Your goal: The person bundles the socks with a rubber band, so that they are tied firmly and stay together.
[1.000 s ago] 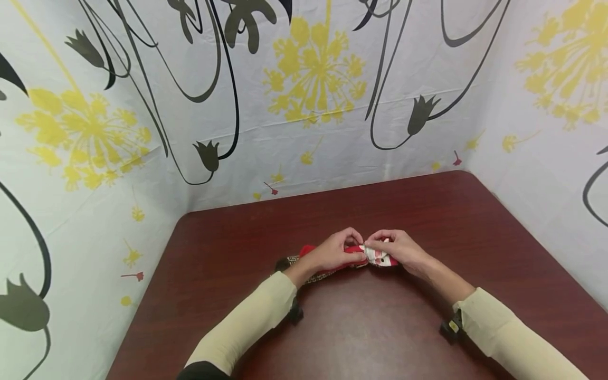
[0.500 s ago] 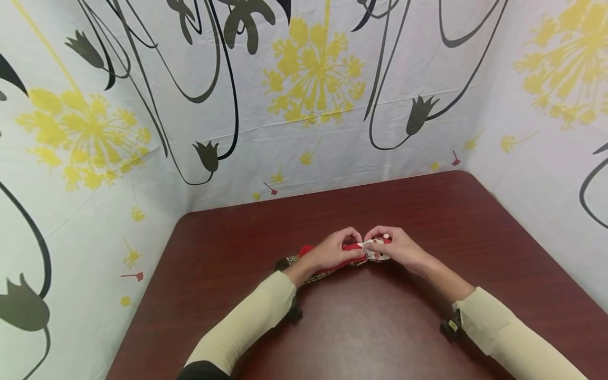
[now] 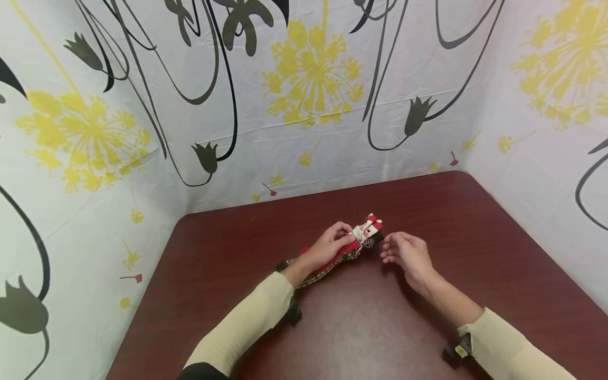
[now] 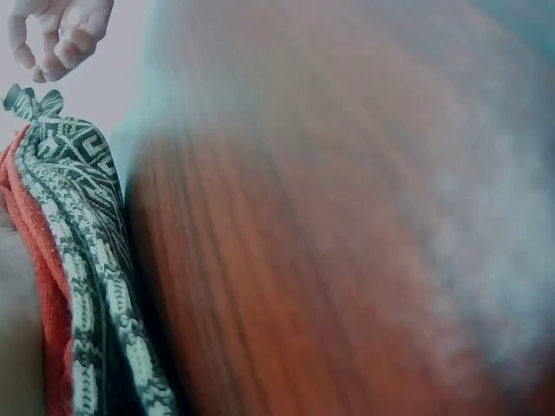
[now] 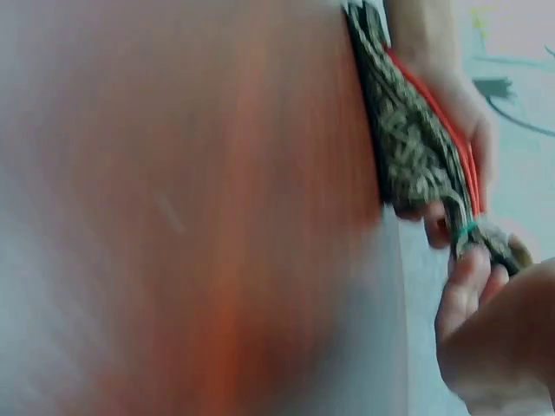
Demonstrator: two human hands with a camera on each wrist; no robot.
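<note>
On the table lies a long bundle of knit socks, a red sock [image 3: 349,247] laid over a black-and-white patterned sock [image 4: 82,165]. A thin teal band [image 5: 468,227] cinches them near one end. Past it, the white-and-red printed end [image 3: 369,228] flares out, pointing up and right in the head view. My left hand [image 3: 328,245] grips the bundle just below the cinched part, fingers and thumb round it, hiding some of the red. To the right, apart from the flared end in the head view, my right hand [image 3: 409,257] has loosely bent fingers and holds nothing.
The dark red-brown table [image 3: 228,232] has rounded far corners. Close behind and beside it hangs white cloth [image 3: 256,148] with yellow and grey flower prints. A small black device [image 3: 457,352] sits at the right wrist.
Both hands pinched the cinched end before; now the right hand has let go and drawn back to the right. The flared end, previously behind those fingers, now shows and points farther up.
</note>
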